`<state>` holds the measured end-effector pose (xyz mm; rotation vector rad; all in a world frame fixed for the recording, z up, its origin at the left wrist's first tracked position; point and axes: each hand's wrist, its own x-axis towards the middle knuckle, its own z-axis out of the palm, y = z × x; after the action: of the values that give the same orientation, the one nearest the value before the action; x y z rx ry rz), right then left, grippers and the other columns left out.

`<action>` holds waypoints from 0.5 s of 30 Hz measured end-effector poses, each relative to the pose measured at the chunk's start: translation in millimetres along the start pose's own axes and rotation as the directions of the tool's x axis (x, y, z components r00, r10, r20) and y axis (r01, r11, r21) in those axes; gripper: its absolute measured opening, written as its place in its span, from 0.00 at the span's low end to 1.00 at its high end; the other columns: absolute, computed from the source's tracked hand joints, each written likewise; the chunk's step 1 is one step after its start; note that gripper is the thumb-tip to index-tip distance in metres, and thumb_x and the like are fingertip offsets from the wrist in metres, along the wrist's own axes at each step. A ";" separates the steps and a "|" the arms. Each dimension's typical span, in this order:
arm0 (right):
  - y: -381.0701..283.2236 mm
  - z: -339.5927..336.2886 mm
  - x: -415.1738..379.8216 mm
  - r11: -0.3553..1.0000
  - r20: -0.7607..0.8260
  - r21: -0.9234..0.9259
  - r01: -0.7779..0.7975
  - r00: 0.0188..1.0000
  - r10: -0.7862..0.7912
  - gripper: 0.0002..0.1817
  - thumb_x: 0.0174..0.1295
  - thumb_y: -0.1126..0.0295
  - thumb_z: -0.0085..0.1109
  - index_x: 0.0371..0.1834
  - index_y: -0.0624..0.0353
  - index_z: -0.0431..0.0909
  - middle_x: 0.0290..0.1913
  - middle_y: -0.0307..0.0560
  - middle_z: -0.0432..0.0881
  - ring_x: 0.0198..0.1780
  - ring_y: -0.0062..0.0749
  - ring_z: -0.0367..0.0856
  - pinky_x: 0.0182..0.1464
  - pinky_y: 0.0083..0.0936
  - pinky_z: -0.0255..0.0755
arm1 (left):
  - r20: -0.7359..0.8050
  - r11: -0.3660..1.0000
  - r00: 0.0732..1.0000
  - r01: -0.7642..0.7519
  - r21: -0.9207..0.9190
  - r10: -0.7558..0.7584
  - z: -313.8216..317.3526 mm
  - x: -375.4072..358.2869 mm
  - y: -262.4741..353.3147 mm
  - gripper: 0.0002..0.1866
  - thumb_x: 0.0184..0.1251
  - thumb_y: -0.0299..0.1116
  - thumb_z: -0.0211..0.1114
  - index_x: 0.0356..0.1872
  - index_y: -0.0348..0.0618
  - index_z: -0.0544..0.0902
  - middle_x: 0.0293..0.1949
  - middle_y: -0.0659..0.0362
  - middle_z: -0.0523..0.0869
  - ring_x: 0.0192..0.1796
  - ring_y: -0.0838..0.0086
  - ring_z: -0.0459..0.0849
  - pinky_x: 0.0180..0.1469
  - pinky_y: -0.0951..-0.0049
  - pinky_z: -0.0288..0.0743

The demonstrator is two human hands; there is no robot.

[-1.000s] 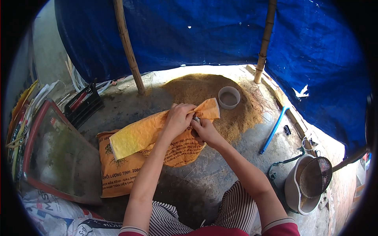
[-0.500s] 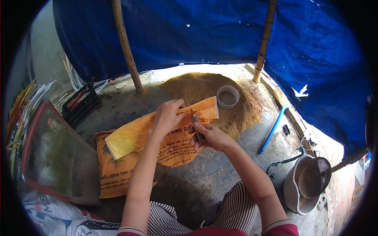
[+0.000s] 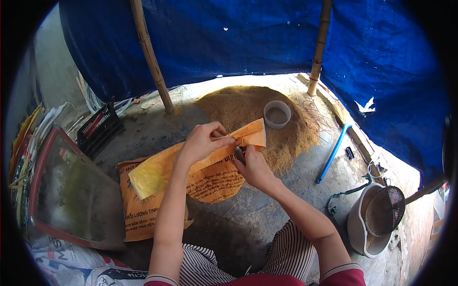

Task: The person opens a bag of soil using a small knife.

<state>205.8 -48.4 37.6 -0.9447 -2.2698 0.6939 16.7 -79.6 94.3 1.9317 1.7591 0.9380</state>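
An orange woven sack (image 3: 160,167) with dark printing lies in front of me, its yellow-orange edge folded over in a long strip. My left hand (image 3: 202,143) is closed on the upper edge of that strip, thumb and fingers pinching near its right part. My right hand (image 3: 257,167) is wrapped round a short tool with a thick grey handle (image 3: 239,155). The tool's tip meets the sack beside my left thumb and is hidden by the fingers. A loose orange string (image 3: 246,140) curls on the strip just above my right fingers.
Behind the sack is a brown grainy heap (image 3: 229,106) with a white tub (image 3: 277,115) on it. A blue tube (image 3: 334,153), a bucket (image 3: 355,224) and a sieve (image 3: 384,212) stand right. A red-framed panel (image 3: 78,190) leans left; a blue tarp (image 3: 238,38) hangs behind.
My right hand has turned over, knuckles up, and moved in towards the sack with the grey-handled tool. My left hand has slid slightly right, its thumb now extended along the strip.
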 end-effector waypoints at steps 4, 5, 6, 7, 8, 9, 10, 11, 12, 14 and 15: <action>3.9 -3.1 -2.3 0.996 0.062 -0.092 -0.010 0.998 0.016 0.19 0.58 0.66 0.63 0.36 0.73 0.67 0.31 0.64 0.79 0.35 0.55 0.81 0.34 0.40 0.72 | -0.123 0.996 0.990 0.058 -0.069 -0.066 14.8 7.7 0.3 0.23 0.63 0.47 0.64 0.50 0.39 0.80 0.40 0.53 0.87 0.39 0.64 0.85 0.45 0.68 0.76; 1.5 -9.0 -2.4 0.995 0.061 -0.098 -0.012 0.998 0.018 0.19 0.58 0.66 0.63 0.36 0.73 0.67 0.31 0.64 0.79 0.35 0.55 0.81 0.34 0.40 0.72 | -0.142 0.997 0.987 0.071 0.011 -0.069 22.0 10.7 -0.9 0.25 0.64 0.50 0.63 0.54 0.41 0.79 0.43 0.52 0.87 0.43 0.63 0.85 0.47 0.68 0.76; -1.4 -17.5 -2.9 0.994 0.119 -0.107 -0.029 0.992 0.042 0.19 0.57 0.66 0.64 0.35 0.72 0.68 0.28 0.63 0.78 0.34 0.54 0.81 0.34 0.40 0.72 | -0.142 0.998 0.988 0.068 0.006 -0.067 28.7 13.5 -1.6 0.25 0.64 0.50 0.63 0.54 0.41 0.79 0.43 0.52 0.87 0.43 0.63 0.85 0.47 0.68 0.76; -5.9 -24.4 -4.2 0.992 0.177 -0.117 -0.045 0.982 0.065 0.19 0.56 0.65 0.65 0.35 0.72 0.69 0.26 0.62 0.78 0.33 0.53 0.81 0.34 0.40 0.72 | -0.098 0.999 0.995 0.013 0.038 -0.009 35.2 16.2 -3.0 0.26 0.64 0.50 0.63 0.55 0.42 0.78 0.45 0.53 0.86 0.45 0.63 0.85 0.49 0.67 0.76; -10.9 -29.2 -7.7 0.991 0.179 -0.124 -0.045 0.982 0.067 0.19 0.56 0.65 0.65 0.35 0.72 0.69 0.26 0.62 0.78 0.33 0.53 0.81 0.34 0.40 0.72 | -0.054 0.997 0.998 -0.042 0.066 0.046 40.5 18.6 -5.3 0.27 0.63 0.51 0.63 0.57 0.43 0.78 0.47 0.53 0.86 0.47 0.62 0.85 0.51 0.67 0.76; -15.7 -33.6 -12.5 0.970 0.103 -0.241 -0.042 0.992 0.068 0.19 0.54 0.66 0.66 0.39 0.71 0.70 0.25 0.62 0.79 0.33 0.55 0.82 0.34 0.41 0.74 | -0.057 0.997 0.997 -0.042 0.060 0.046 45.4 22.5 -10.9 0.27 0.63 0.51 0.63 0.57 0.43 0.78 0.47 0.53 0.86 0.47 0.62 0.85 0.51 0.67 0.76; -18.4 -37.7 -15.3 0.934 0.026 -0.354 -0.046 0.998 0.059 0.21 0.53 0.66 0.66 0.43 0.70 0.71 0.24 0.62 0.79 0.32 0.56 0.82 0.35 0.43 0.75 | 0.012 1.000 1.000 -0.028 -0.007 0.028 49.5 28.4 -16.4 0.27 0.63 0.51 0.63 0.56 0.42 0.78 0.46 0.54 0.86 0.46 0.63 0.85 0.50 0.67 0.76; -20.9 -40.1 -15.8 0.932 0.026 -0.360 -0.047 0.998 0.060 0.21 0.53 0.66 0.66 0.43 0.70 0.71 0.24 0.62 0.79 0.32 0.56 0.82 0.35 0.43 0.75 | 0.084 0.997 0.996 -0.011 -0.073 0.017 49.6 31.5 -13.9 0.27 0.63 0.51 0.63 0.55 0.42 0.79 0.46 0.56 0.87 0.46 0.63 0.85 0.50 0.67 0.76; -23.8 -40.3 -15.9 0.929 -0.016 -0.359 -0.087 0.996 0.087 0.23 0.54 0.67 0.65 0.47 0.68 0.68 0.23 0.61 0.79 0.31 0.55 0.82 0.33 0.44 0.75 | 0.086 0.997 0.996 -0.014 -0.077 0.021 50.4 33.0 -11.4 0.27 0.63 0.51 0.63 0.55 0.42 0.79 0.46 0.56 0.87 0.46 0.63 0.85 0.50 0.67 0.76; -24.4 -39.4 -15.3 0.926 -0.059 -0.354 -0.131 0.991 0.117 0.25 0.55 0.68 0.63 0.52 0.66 0.65 0.23 0.59 0.80 0.29 0.55 0.82 0.31 0.44 0.75 | 0.059 0.997 0.997 0.061 -0.038 -0.059 50.1 33.5 -6.4 0.24 0.63 0.49 0.63 0.53 0.43 0.81 0.43 0.54 0.87 0.44 0.67 0.85 0.48 0.69 0.76; -22.3 -38.6 -13.8 0.941 -0.046 -0.330 -0.072 0.997 0.060 0.26 0.55 0.69 0.61 0.54 0.65 0.61 0.22 0.58 0.79 0.29 0.56 0.82 0.31 0.45 0.74 | 0.061 0.997 0.996 0.063 -0.038 -0.060 50.6 34.2 -7.3 0.24 0.63 0.49 0.63 0.53 0.43 0.81 0.43 0.54 0.87 0.44 0.67 0.85 0.48 0.69 0.76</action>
<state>229.9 -63.3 74.7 -1.1833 -2.3762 0.3206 45.9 -36.8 61.1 1.8509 1.7427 0.8776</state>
